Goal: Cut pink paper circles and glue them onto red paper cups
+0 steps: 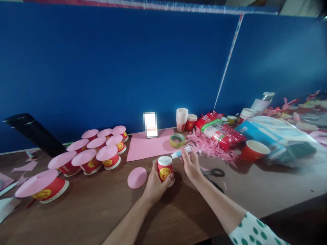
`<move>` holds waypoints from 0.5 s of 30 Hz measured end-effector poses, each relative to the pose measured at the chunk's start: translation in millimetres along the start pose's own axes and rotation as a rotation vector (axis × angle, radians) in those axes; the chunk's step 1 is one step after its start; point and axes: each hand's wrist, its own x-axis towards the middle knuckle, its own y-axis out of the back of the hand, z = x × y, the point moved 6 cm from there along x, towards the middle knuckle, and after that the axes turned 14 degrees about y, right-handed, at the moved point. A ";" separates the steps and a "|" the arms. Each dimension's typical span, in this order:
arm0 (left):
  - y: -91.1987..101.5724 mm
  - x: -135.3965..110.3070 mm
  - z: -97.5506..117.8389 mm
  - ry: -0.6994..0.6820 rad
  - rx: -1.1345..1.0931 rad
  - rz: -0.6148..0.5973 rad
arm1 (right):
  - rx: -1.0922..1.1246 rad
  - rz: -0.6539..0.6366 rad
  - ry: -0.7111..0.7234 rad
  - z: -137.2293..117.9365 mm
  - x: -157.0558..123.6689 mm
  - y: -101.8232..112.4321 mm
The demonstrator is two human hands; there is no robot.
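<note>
My left hand point(156, 182) is wrapped round a red paper cup point(165, 169) with a yellow emblem, its white end facing up. In my right hand point(191, 165) is a glue stick point(181, 152), light blue and white, held tilted just above and to the right of the cup. A pink paper cone point(137, 177) lies on the table left of my left hand. Farther left, several red cups with pink cone tops point(84, 157) stand in rows.
Behind my hands are pink paper point(146, 147), a tape roll point(177, 140) and stacked white cups point(182, 119). Scissors point(214, 173), pink scraps point(217, 149), a red bag point(214, 127), an orange-red cup point(254, 152) and a plastic package point(276, 141) lie right. A black cylinder point(35, 132) leans left.
</note>
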 end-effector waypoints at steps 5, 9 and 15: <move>-0.6 0.8 -0.7 -0.006 0.003 -0.011 | -0.042 -0.044 0.032 -2.6 1.3 -0.1; -0.3 0.4 0.4 0.001 0.016 -0.016 | -0.071 -0.079 0.059 -7.6 0.8 -1.7; -0.6 -0.5 1.0 -0.013 0.004 -0.021 | -0.064 -0.086 0.121 -19.0 2.3 -3.7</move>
